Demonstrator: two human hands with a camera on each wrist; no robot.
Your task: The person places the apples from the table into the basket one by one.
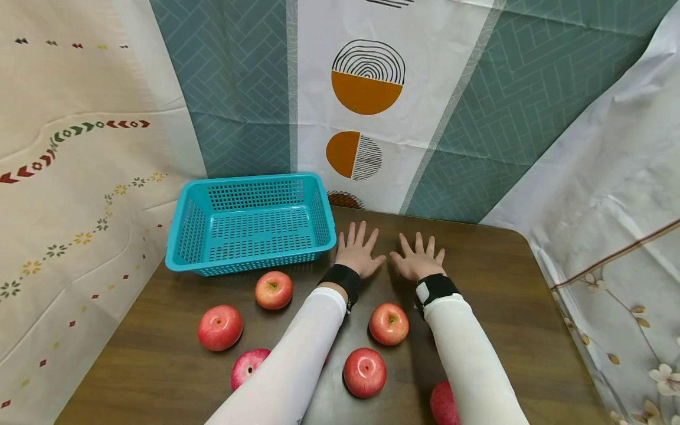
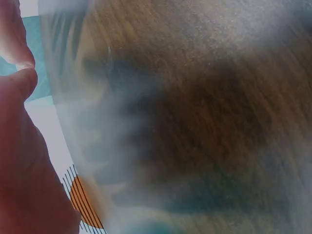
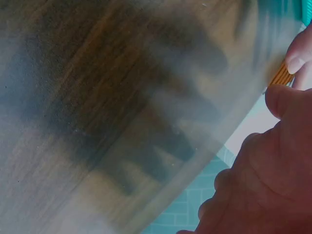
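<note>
My left hand (image 1: 358,255) is held out with its fingers spread, just right of the blue plastic basket (image 1: 249,262). Beside it, the right hand (image 1: 418,260) also has spread fingers, its thumb pointing toward the left thumb. Neither hand holds anything. In the wrist views, both the left hand (image 2: 29,161) and the right hand (image 3: 263,165) appear over the tabletop, which shows their blurred shadows or reflections. Nearer to me lie red apples: one apple (image 1: 389,324) between the forearms, another apple (image 1: 365,372) below it, and an apple (image 1: 273,290) in front of the basket.
More apples lie on the brown wooden table (image 1: 510,319): one (image 1: 220,327) at the left, one (image 1: 249,367) partly behind my left sleeve, and one (image 1: 445,403) partly behind the right sleeve. Patterned cloth (image 1: 244,88) hangs behind the table and at both sides.
</note>
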